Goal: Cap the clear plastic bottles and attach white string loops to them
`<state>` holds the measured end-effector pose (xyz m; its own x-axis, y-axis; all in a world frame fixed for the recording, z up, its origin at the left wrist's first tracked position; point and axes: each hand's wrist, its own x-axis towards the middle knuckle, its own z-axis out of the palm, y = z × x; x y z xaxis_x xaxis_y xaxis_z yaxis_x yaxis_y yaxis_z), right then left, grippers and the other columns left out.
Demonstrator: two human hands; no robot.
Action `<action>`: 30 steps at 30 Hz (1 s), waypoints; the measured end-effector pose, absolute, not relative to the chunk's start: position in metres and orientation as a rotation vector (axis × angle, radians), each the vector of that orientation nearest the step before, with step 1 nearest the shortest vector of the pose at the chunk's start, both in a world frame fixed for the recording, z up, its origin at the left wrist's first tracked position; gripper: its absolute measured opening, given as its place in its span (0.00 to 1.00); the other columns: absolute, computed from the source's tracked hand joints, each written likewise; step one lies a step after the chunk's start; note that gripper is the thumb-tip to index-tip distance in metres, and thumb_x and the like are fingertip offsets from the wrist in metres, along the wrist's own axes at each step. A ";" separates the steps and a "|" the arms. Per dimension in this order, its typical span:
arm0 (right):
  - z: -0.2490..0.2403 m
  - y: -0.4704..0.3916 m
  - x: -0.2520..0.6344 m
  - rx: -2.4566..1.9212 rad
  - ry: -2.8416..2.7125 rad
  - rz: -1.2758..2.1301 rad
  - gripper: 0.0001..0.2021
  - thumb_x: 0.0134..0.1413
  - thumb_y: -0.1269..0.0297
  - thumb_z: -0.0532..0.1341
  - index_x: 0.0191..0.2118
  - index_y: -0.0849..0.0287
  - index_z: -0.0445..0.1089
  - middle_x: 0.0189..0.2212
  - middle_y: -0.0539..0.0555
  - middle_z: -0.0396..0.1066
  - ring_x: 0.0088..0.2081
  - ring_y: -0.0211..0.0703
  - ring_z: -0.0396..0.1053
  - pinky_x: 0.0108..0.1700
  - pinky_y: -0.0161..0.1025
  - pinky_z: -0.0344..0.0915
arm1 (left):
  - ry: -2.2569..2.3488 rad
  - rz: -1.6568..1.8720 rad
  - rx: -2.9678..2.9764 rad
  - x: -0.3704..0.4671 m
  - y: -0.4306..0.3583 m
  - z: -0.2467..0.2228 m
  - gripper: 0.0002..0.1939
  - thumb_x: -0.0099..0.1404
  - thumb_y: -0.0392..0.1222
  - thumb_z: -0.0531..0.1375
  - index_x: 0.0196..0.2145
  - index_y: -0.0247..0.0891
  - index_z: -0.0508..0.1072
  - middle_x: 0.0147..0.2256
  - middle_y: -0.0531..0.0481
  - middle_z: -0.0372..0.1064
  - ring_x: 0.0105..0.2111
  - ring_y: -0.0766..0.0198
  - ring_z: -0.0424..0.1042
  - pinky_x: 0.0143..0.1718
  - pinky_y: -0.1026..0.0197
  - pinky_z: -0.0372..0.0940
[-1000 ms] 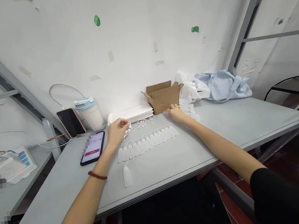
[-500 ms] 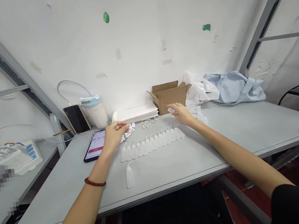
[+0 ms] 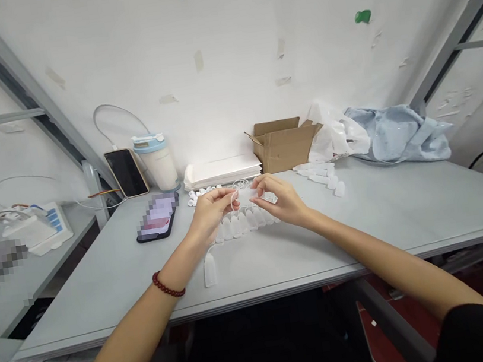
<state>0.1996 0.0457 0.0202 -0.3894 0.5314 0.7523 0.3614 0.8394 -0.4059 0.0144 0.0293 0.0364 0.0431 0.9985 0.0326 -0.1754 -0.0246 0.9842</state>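
Observation:
Over the middle of the desk, my left hand [image 3: 213, 212] pinches a thin white cord [image 3: 232, 201] that curves below its fingertips. Facing it, my right hand [image 3: 284, 200] has thumb and fingers closed on a translucent white tag [image 3: 246, 196], which spans the gap between both hands. Under the hands lies a row of similar tags [image 3: 242, 223] with cords at their tops, partly covered. One corded tag [image 3: 210, 270] rests alone nearer the front edge. Small white pieces [image 3: 194, 196] and loose white cords [image 3: 241, 184] sit behind my hands.
A pile of tags [image 3: 319, 175] lies right of my hands, before an open cardboard box [image 3: 288, 147]. White stacked sheets [image 3: 222, 171], a cup [image 3: 158, 165] and two phones, one upright [image 3: 127, 173] and one flat [image 3: 159, 216], are at left. Plastic bag [image 3: 336, 134] and blue cloth [image 3: 397, 135] lie back right.
My right hand has come left from the tag pile with a tag. My left hand has moved right from the small white pieces, and both hands now meet above the row.

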 end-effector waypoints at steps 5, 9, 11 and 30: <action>0.020 0.043 0.198 -0.641 -1.892 0.519 0.11 0.53 0.59 0.61 0.29 0.58 0.61 0.34 0.55 0.68 0.37 0.40 0.68 0.40 0.40 0.67 | 0.965 1.237 1.122 0.013 0.030 0.035 0.09 0.49 0.39 0.66 0.28 0.32 0.74 0.24 0.52 0.69 0.25 0.70 0.68 0.33 0.63 0.65; 0.017 0.044 0.198 -0.674 -1.864 0.575 0.11 0.52 0.57 0.63 0.32 0.57 0.62 0.35 0.53 0.68 0.36 0.40 0.68 0.40 0.40 0.68 | 0.993 1.218 1.163 0.012 0.031 0.035 0.08 0.50 0.39 0.66 0.30 0.33 0.74 0.24 0.52 0.70 0.25 0.69 0.70 0.33 0.63 0.66; 0.015 0.045 0.198 -0.697 -1.867 0.603 0.11 0.51 0.57 0.63 0.33 0.58 0.64 0.34 0.53 0.68 0.34 0.39 0.68 0.38 0.40 0.69 | 1.047 1.208 1.206 0.012 0.031 0.035 0.08 0.50 0.38 0.66 0.29 0.33 0.75 0.24 0.52 0.71 0.24 0.68 0.70 0.31 0.63 0.66; 0.015 0.042 0.196 -0.638 -1.857 0.561 0.09 0.54 0.58 0.61 0.34 0.57 0.64 0.34 0.53 0.71 0.31 0.38 0.70 0.35 0.38 0.71 | 1.067 0.960 1.451 0.007 0.025 0.045 0.12 0.50 0.45 0.67 0.28 0.33 0.78 0.24 0.46 0.73 0.25 0.63 0.72 0.31 0.60 0.69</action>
